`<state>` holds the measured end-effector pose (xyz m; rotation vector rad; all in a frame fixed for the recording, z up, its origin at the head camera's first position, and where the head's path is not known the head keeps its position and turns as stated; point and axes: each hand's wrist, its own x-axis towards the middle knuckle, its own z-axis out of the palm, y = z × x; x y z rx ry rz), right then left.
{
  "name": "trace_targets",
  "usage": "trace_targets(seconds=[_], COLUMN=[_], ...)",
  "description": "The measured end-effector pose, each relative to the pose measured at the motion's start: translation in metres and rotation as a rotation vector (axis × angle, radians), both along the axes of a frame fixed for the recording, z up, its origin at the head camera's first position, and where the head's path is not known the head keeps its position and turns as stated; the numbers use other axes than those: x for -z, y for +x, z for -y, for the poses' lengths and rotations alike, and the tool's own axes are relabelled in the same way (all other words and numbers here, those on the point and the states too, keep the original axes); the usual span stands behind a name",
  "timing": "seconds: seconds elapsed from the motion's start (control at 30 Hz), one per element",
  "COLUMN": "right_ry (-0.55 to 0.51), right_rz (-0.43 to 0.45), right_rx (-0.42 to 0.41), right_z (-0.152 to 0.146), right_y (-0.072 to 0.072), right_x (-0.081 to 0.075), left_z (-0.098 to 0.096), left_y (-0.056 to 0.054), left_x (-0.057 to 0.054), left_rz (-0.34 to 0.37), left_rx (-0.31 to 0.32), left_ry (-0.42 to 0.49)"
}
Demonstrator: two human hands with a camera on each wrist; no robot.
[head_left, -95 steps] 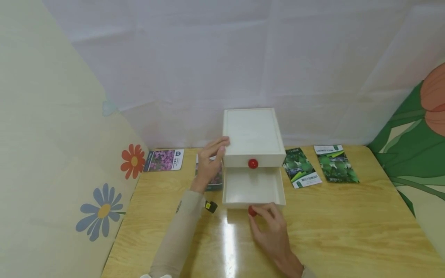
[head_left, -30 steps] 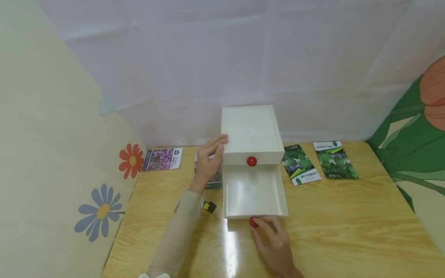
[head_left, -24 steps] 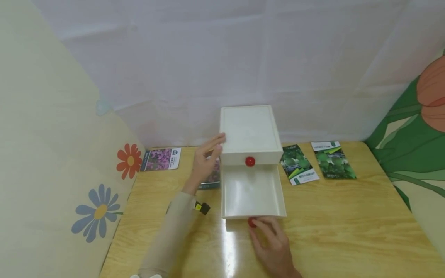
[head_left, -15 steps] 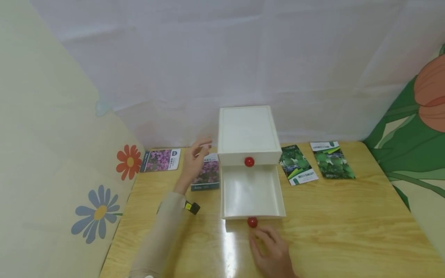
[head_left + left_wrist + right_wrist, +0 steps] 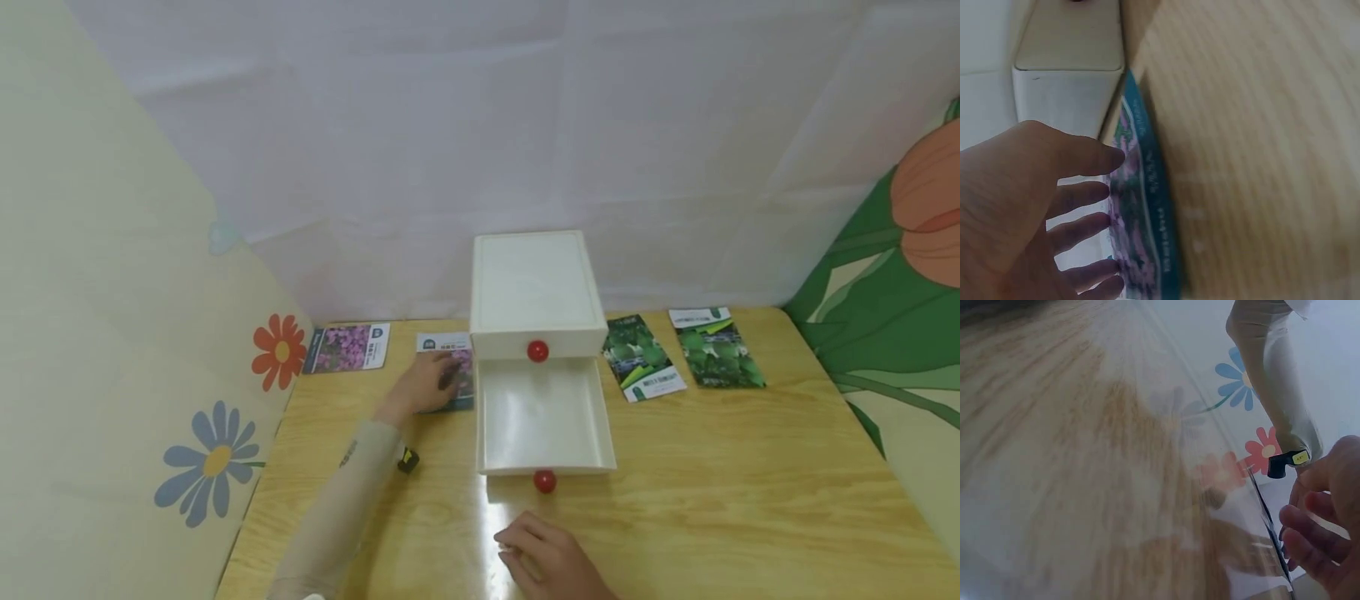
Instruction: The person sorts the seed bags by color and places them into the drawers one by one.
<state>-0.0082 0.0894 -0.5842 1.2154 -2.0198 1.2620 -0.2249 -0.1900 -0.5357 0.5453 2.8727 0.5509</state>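
Reaching over a flower packet (image 5: 464, 390), the left hand (image 5: 422, 385) has its fingers spread and slightly bent, the tips at its printed face; whether they press on it cannot be told. The right hand (image 5: 551, 558) hangs loosely curled, its fingers relaxed, just in front of the lower red knob (image 5: 545, 482). Between and beyond the hands stands a white drawer box (image 5: 536, 283): its upper drawer is closed, while the lower drawer (image 5: 543, 417) is pulled out, its white floor showing. The packet lies flat on the surface (image 5: 750, 483) just left of the box, with pink-purple blooms, a white band at the far end and a teal strip along the near one; its pale lettering is too blurred to read. Farther left lies a purple-flowered packet (image 5: 347, 348), also white-banded with a dark blue emblem. Right of the box lie two green-leaf packets (image 5: 643, 358), their print illegible.
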Motion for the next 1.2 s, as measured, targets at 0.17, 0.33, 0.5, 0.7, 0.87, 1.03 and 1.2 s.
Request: trace_targets(seconds=[0.17,0.33,0.5,0.7,0.87,1.03,1.2], right_ry=[0.034,0.117,0.234,0.221,0.211,0.227,0.258], right_rz=[0.077,0.137,0.216,0.237,0.219,0.185,0.159], right_rx=[-0.043,-0.048,-0.045,-0.05,-0.005,0.023,0.054], right_z=[0.006,0.011,0.014,0.018,0.024,0.031,0.039], right_y=[0.002,0.007,0.012,0.011,0.007,0.0,-0.003], right_x=[-0.001,-0.004,-0.007,-0.008,-0.011,-0.016,-0.02], left_z=[-0.002,-0.005,-0.004,0.0,-0.001,0.0,0.005], left_y=[0.013,0.024,0.034,0.043,0.048,0.047,0.036], left_x=[-0.001,-0.002,0.0,0.001,-0.002,-0.009,-0.013], left_rz=[0.047,0.042,0.009,0.007,-0.001,-0.056,-0.115], left_rx=[-0.057,-0.072,-0.069,-0.091,-0.12,-0.119,-0.153], left_ry=[-0.013,-0.029,-0.056,-0.051,-0.088,-0.134,-0.127])
